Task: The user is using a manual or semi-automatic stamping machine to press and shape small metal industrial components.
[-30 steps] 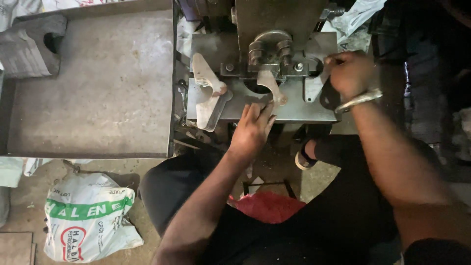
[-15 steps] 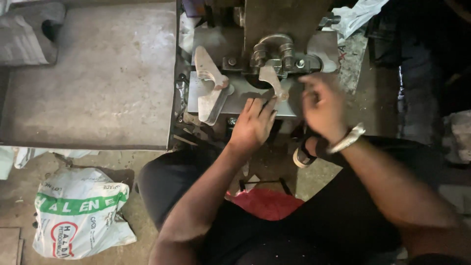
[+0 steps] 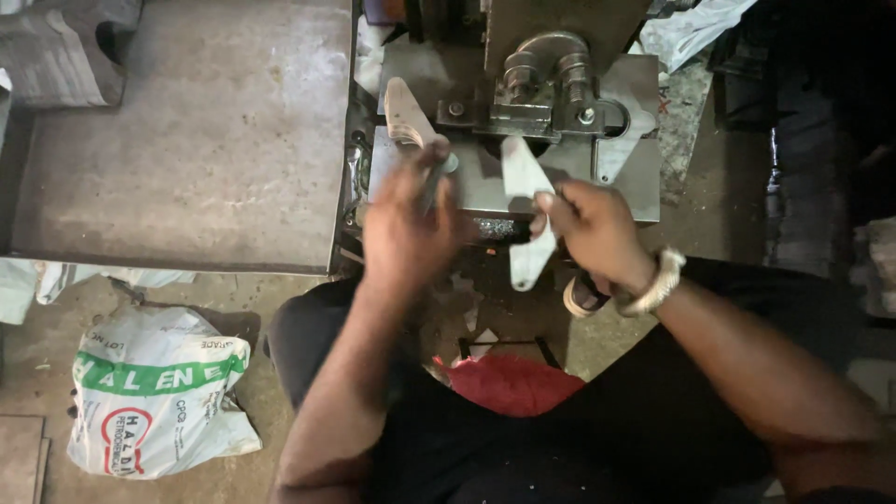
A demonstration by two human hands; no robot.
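Both hands have shifted since half a second ago: the left hand (image 3: pixel 406 224) has come up from below the press (image 3: pixel 523 121) onto its bed, and the right hand (image 3: pixel 593 233) has slid left and down to the front edge.

At upper centre the press fills the gap between a grey tray (image 3: pixel 187 140) at upper left and dark clutter along the right side. Little free room shows on the bed (image 3: pixel 476 187); the open space lies below it, over the person's lap.

The left forearm rises from the bottom of the frame, its hand blurred, fingers curled on a thin dark rod (image 3: pixel 434 177). Just above sits a pale leaf-shaped blank (image 3: pixel 406 112), leaning at the bed's upper left. The right arm enters from the lower right, a pale bangle (image 3: pixel 653 285) at the wrist; thumb and fingers are pinched on a second blank (image 3: pixel 527 219), which hangs over the bed's front edge at centre.

The blanks look flat, smooth and metallic. The tray is dull and scuffed. A red cloth (image 3: pixel 509 383) lies in the lap, and a white printed sack (image 3: pixel 154 401) sits on the concrete floor (image 3: pixel 37 355) at lower left.
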